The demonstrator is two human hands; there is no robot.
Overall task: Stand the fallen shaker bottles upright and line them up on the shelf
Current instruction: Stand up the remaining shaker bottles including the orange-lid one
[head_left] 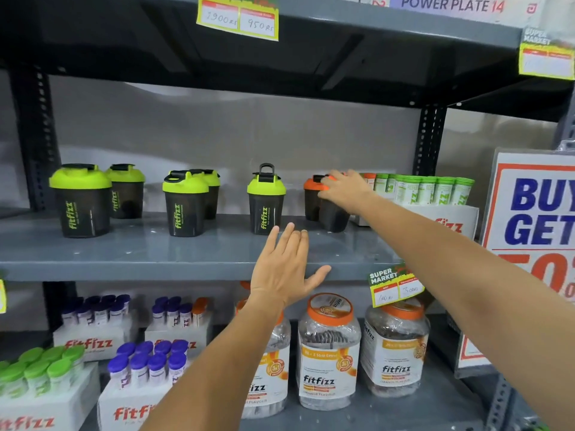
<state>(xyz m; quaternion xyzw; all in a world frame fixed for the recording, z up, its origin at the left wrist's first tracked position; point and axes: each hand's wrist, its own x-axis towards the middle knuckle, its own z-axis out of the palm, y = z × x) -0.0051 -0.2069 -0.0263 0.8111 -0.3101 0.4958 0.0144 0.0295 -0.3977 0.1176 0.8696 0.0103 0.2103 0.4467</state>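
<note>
Several dark shaker bottles stand upright on the grey shelf (pixel 155 253). Green-lidded ones stand in pairs at the left (pixel 81 202) and the middle (pixel 186 204), and one stands alone (pixel 266 200). At the right are two orange-lidded shakers; the rear one (pixel 312 197) stands free. My right hand (pixel 343 189) grips the lid of the front orange-lidded shaker (pixel 333 217), whose dark body shows below my palm. My left hand (pixel 284 269) hovers open, fingers spread, over the shelf's front edge, just below the lone green-lidded shaker.
A white box of green-capped tubes (pixel 426 189) stands right beside the orange shakers. A large sale sign (pixel 535 219) leans at the far right. The shelf below holds orange-lidded jars (pixel 329 349) and boxes of purple-capped tubes (pixel 149 365). Price tags hang on shelf edges.
</note>
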